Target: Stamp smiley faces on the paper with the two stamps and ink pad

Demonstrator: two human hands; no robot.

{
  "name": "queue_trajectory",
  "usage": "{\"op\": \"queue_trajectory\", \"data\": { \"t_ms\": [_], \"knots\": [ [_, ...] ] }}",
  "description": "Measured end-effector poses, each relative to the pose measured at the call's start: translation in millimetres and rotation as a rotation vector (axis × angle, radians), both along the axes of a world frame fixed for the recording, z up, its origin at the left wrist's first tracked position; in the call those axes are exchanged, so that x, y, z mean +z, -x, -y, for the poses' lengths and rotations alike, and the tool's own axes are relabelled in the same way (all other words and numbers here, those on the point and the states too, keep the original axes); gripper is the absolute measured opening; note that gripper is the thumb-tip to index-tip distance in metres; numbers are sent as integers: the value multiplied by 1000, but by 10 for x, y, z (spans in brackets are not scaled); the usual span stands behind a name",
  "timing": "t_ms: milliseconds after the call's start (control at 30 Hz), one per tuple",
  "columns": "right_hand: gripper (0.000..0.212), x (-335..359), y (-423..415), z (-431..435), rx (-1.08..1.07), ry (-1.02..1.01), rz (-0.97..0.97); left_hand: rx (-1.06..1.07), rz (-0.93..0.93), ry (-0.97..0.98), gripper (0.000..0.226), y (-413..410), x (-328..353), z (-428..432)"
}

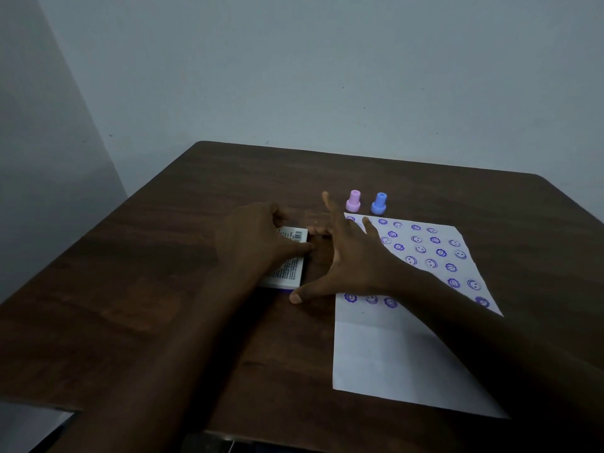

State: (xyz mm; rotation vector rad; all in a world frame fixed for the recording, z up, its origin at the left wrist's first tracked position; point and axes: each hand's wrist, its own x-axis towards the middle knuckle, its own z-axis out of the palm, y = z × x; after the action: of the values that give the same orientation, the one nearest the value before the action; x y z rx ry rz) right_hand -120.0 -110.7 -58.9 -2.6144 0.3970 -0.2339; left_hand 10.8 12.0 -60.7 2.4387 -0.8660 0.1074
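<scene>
A white sheet of paper lies on the dark wooden table, its far half covered with several purple smiley and flower stamps. A pink stamp and a blue stamp stand upright side by side just beyond the paper's far edge. The ink pad, a flat white case with printed text and a barcode showing, lies left of the paper. My left hand rests on top of it, thumb along its right edge. My right hand is spread open beside the pad, fingers apart, holding nothing.
The table stands in a corner against pale walls. Its near edge runs just below my forearms. Bare wood stretches left of the ink pad and right of the paper.
</scene>
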Motion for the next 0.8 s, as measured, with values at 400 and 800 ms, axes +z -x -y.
{"op": "queue_trajectory", "data": {
  "t_ms": [400, 800],
  "knots": [
    [153, -34, -18, 36, -26, 48, -23, -14, 25, 12, 70, 14, 33, -11],
    [127, 4, 85, 57, 66, 43, 31, -145, 45, 203, 24, 10, -52, -66]
  ]
}}
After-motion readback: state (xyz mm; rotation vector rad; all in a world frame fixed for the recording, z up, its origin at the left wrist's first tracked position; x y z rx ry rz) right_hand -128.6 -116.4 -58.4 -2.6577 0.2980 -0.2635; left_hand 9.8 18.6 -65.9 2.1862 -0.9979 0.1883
